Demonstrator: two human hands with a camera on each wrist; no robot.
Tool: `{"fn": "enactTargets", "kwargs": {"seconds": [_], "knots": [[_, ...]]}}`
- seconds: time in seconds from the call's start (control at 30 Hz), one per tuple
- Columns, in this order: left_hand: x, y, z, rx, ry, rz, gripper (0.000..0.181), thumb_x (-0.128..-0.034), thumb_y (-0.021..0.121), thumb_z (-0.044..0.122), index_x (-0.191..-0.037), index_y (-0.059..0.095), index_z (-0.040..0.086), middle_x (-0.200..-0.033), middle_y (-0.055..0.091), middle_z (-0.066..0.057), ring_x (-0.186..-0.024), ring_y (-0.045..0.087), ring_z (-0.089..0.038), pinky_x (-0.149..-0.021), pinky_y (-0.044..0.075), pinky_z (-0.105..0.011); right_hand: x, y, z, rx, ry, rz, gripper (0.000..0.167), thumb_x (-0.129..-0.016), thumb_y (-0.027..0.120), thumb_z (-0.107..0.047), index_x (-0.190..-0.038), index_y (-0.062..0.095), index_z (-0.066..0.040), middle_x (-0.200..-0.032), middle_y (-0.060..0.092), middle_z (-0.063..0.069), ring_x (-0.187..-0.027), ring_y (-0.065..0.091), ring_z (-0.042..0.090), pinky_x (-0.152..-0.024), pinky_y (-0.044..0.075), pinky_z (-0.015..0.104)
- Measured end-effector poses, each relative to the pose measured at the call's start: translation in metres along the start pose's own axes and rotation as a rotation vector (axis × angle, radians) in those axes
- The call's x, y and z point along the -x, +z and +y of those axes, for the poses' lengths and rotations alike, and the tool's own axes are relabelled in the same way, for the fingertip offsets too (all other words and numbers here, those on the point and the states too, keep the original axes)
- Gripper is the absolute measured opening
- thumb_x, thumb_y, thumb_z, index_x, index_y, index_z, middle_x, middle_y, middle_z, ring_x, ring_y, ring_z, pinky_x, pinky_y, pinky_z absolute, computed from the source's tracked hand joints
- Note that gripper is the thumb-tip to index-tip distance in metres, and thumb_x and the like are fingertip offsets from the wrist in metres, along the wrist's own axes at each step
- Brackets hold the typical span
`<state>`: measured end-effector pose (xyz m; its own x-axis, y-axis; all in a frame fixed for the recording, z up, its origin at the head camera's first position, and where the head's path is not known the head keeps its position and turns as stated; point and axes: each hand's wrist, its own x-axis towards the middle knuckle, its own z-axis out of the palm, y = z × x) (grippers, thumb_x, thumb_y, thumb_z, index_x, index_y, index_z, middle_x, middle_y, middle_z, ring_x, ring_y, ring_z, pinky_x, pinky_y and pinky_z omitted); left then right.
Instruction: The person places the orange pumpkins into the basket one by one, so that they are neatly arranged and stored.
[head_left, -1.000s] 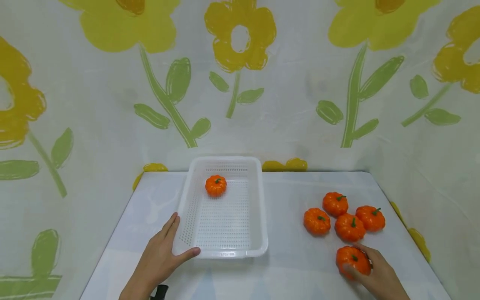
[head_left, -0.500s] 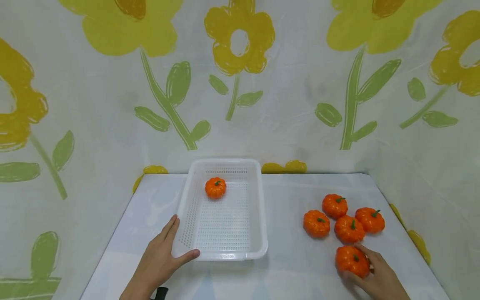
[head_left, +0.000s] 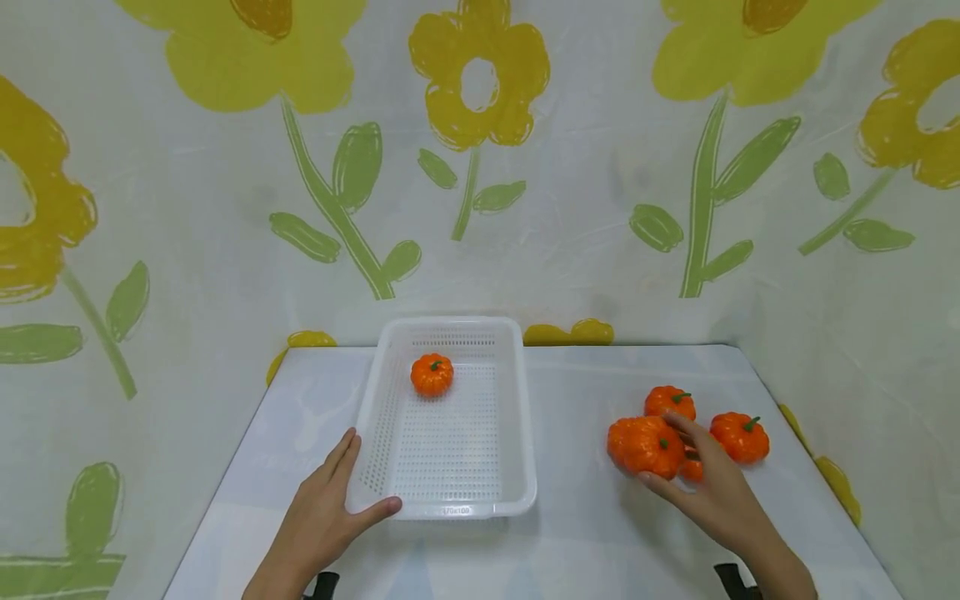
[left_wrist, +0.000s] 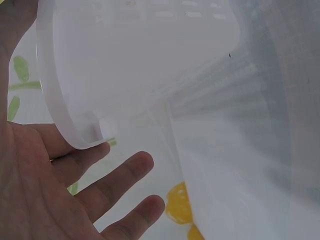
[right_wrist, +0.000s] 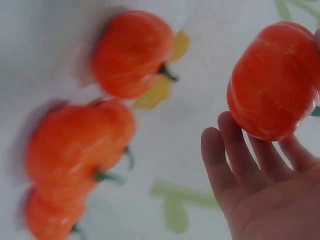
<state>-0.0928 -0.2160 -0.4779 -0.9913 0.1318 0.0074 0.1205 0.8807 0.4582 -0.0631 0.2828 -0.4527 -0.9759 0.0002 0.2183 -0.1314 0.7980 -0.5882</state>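
A white perforated plastic basket (head_left: pixel 528 417) sits on the table, with one small orange pumpkin (head_left: pixel 432 375) in its upper left part. My left hand (head_left: pixel 318 517) rests at the basket's front left corner, thumb along the front rim and fairly straight fingers against the left side. In the left wrist view, some fingers (left_wrist: pixel 117 182) extend below the rim, clear of it. My right hand (head_left: pixel 712 483) grips another orange pumpkin (head_left: pixel 654 447), raised above the table in the right wrist view. It partly covers the pumpkins behind it in the head view.
Several more pumpkins stand at the table's right, among them a back one (head_left: pixel 670 402) and a rightmost one (head_left: pixel 740 437). The white table (head_left: pixel 570 533) meets flower-printed cloth walls (head_left: pixel 570 250) at its back and right side.
My right hand has lifted the front pumpkin off the table and carried it up and left, in front of the others. The left hand and the basket stay in place.
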Motion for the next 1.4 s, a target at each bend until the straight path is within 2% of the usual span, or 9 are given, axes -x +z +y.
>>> {"fn": "enactTargets", "kwargs": {"seconds": [0.1,0.17,0.27,0.43,0.5,0.77,1.0,1.17,1.4], "knots": [[0.001,0.000,0.000,0.004,-0.002,-0.005,0.124,-0.0759,0.065,0.081,-0.159,0.024,-0.002,-0.165,0.022,-0.020,-0.140,0.039,-0.048,-0.109,0.038,-0.063,-0.016,0.005,-0.008,-0.018,-0.054,-0.004,0.090,-0.080,0.085,-0.047,-0.150,0.043,-0.011,-0.142,0.056,0.010,-0.117,0.059,0.029,-0.090,0.056,0.052],[0.001,0.000,0.000,0.007,-0.003,-0.008,0.124,-0.0759,0.065,0.081,-0.159,0.024,-0.002,-0.165,0.022,-0.020,-0.140,0.038,-0.048,-0.110,0.038,-0.063,-0.025,0.009,-0.012,-0.029,-0.072,-0.010,0.089,-0.080,0.085,-0.048,-0.150,0.043,-0.013,-0.141,0.057,0.009,-0.117,0.059,0.027,-0.092,0.055,0.054],[0.002,0.000,-0.001,0.011,-0.002,-0.005,0.124,-0.0759,0.065,0.081,-0.159,0.024,-0.001,-0.166,0.022,-0.019,-0.141,0.038,-0.047,-0.110,0.038,-0.062,-0.040,0.015,-0.017,-0.085,-0.094,-0.025,0.087,-0.081,0.084,-0.048,-0.151,0.043,-0.016,-0.142,0.056,0.007,-0.119,0.058,0.025,-0.094,0.055,0.050],[0.001,0.000,-0.002,0.018,0.007,0.005,0.123,-0.0764,0.065,0.080,-0.159,0.024,-0.001,-0.166,0.022,-0.018,-0.140,0.039,-0.046,-0.110,0.038,-0.061,-0.062,0.027,-0.028,-0.170,-0.132,-0.045,0.087,-0.081,0.084,-0.046,-0.152,0.042,-0.019,-0.145,0.053,0.003,-0.119,0.055,0.024,-0.094,0.053,0.051],[0.001,0.000,-0.001,0.017,0.006,0.003,0.123,-0.0763,0.065,0.080,-0.159,0.025,-0.001,-0.166,0.023,-0.018,-0.140,0.040,-0.046,-0.110,0.038,-0.061,-0.069,0.032,-0.033,-0.175,-0.153,-0.048,0.087,-0.081,0.085,-0.046,-0.152,0.042,-0.019,-0.146,0.052,0.002,-0.118,0.055,0.024,-0.094,0.051,0.052],[0.001,0.001,-0.001,0.012,0.000,0.001,0.124,-0.0757,0.064,0.082,-0.159,0.025,0.000,-0.166,0.023,-0.018,-0.140,0.040,-0.045,-0.110,0.039,-0.061,-0.101,0.047,-0.050,-0.183,-0.239,-0.064,0.086,-0.081,0.084,-0.049,-0.151,0.043,-0.019,-0.145,0.052,-0.001,-0.123,0.053,0.019,-0.097,0.051,0.047],[0.001,0.001,-0.001,0.004,-0.005,0.005,0.125,-0.0746,0.063,0.083,-0.159,0.024,0.000,-0.166,0.023,-0.018,-0.140,0.040,-0.045,-0.110,0.039,-0.060,-0.134,0.054,-0.065,-0.200,-0.313,-0.080,0.085,-0.083,0.083,-0.045,-0.150,0.043,-0.012,-0.143,0.054,0.003,-0.120,0.054,0.020,-0.097,0.050,0.044],[0.001,0.002,0.000,0.000,-0.005,0.009,0.125,-0.0742,0.064,0.083,-0.159,0.025,0.000,-0.166,0.023,-0.018,-0.140,0.040,-0.045,-0.110,0.039,-0.060,-0.158,0.064,-0.073,-0.227,-0.345,-0.109,0.082,-0.083,0.083,-0.044,-0.148,0.045,-0.011,-0.144,0.050,0.004,-0.120,0.053,0.019,-0.096,0.051,0.041],[0.001,0.001,-0.001,0.001,-0.006,0.013,0.125,-0.0746,0.064,0.083,-0.159,0.025,-0.001,-0.165,0.024,-0.019,-0.140,0.040,-0.046,-0.110,0.039,-0.060,-0.184,0.079,-0.090,-0.200,-0.331,-0.150,0.076,-0.082,0.083,-0.047,-0.144,0.048,-0.018,-0.144,0.043,0.008,-0.123,0.050,0.024,-0.098,0.053,0.042]]}}
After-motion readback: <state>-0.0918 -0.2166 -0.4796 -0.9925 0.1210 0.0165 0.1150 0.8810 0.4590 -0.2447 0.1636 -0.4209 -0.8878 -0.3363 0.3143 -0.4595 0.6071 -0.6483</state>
